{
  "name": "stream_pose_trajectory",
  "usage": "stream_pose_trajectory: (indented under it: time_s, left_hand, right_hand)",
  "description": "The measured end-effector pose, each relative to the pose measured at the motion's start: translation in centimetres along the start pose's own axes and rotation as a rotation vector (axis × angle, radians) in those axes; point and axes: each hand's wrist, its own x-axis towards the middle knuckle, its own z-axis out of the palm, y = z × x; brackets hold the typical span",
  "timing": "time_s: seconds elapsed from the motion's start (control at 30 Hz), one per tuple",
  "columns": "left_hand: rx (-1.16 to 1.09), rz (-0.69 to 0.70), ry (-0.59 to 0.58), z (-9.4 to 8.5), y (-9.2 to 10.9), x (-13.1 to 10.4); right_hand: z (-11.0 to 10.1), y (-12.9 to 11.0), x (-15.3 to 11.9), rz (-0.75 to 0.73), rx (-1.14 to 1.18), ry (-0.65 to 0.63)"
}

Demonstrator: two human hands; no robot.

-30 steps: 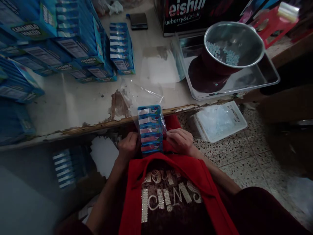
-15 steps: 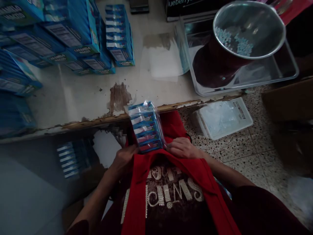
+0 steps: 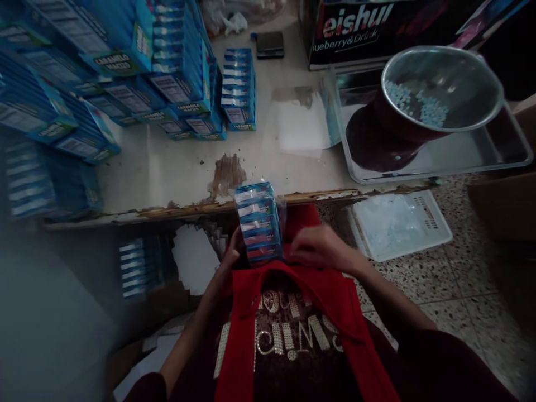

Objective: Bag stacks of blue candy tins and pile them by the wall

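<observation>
A pack of small blue boxes [image 3: 258,223] in a clear plastic bag stands at my lap, leaning toward the table's front edge. My left hand [image 3: 233,250] is closed against the left side of the pack; its thumb shows, and its other fingers are hidden. To the right of the pack is my right hand [image 3: 320,247], with bent fingers smeared by motion, over the red apron [image 3: 243,312]. Whether it touches the bag I cannot tell.
Stacked blue candy boxes [image 3: 180,72] fill the table's left. A metal pot [image 3: 444,125] with light-blue pieces stands in a clear tray [image 3: 435,174] at right, near white sheets [image 3: 304,125]. Below is a white tub [image 3: 402,226]. The table edge [image 3: 184,211] is worn.
The view has shifted, showing more of the table's back. My right hand has lifted from the bag's lower right corner. My left hand has moved up along the pack's left side.
</observation>
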Motion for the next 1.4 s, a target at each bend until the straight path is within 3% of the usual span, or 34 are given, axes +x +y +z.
stream_pose_trajectory:
  time_s: [0.07,0.13,0.23,0.33,0.5,0.63,0.73,0.8,0.87,0.97,1.03,1.1,1.2,1.3,1.4]
  left_hand:
    - [-0.143,-0.057,-0.048,0.2,0.7,0.0]
    - [-0.285,-0.144,-0.093,0.5,1.6,-0.3]
    - [-0.330,-0.204,-0.097,0.8,2.5,-0.7]
    - [-0.300,-0.189,-0.090,0.5,2.7,-0.4]
    - [-0.307,-0.194,-0.133,0.0,2.4,0.2]
    - [-0.362,-0.176,-0.101,0.2,3.3,-0.5]
    - [-0.326,-0.171,-0.099,0.6,5.0,-0.3]
    - [-0.323,-0.174,-0.096,1.0,6.3,0.8]
    - [-0.335,-0.153,-0.074,1.2,7.4,2.4]
    - [-0.272,-0.079,-0.011,0.5,7.7,3.9]
    - [-0.089,-0.019,0.056,-0.8,6.7,3.5]
    - [0.159,0.072,0.204,-2.4,5.4,2.5]
    - [0.352,0.272,0.421,-3.4,4.1,2.1]
    - [0.338,0.399,0.371,-2.1,4.0,4.1]
    - [0.319,0.307,0.349,0.0,4.5,6.1]
  right_hand:
    - [-2.6,-0.7,3.4,0.040,-0.014,0.185]
    - [-4.4,-0.7,7.3,-0.030,-0.095,0.248]
    - [-5.2,0.9,12.5,-0.113,-0.222,0.116]
    - [-4.9,3.1,15.1,-0.076,-0.128,0.039]
    - [-4.1,5.9,15.7,0.062,0.317,0.112]
    - [-2.9,8.9,16.0,0.303,0.548,0.272]
    - [-2.7,10.4,15.2,0.440,0.534,0.561]
    - [-2.9,10.6,13.6,0.430,0.433,0.828]
    - [-2.9,10.0,10.9,0.354,0.319,0.949]
    - [-1.5,8.2,5.5,0.276,0.265,0.822]
    - [0.2,6.8,2.1,0.280,0.254,0.712]
    - [2.2,5.6,0.1,0.257,0.191,0.596]
    - [4.7,4.6,0.1,0.199,0.020,0.426]
    - [6.5,4.9,2.2,0.207,-0.077,0.382]
    - [7.6,5.6,3.8,0.266,-0.042,0.405]
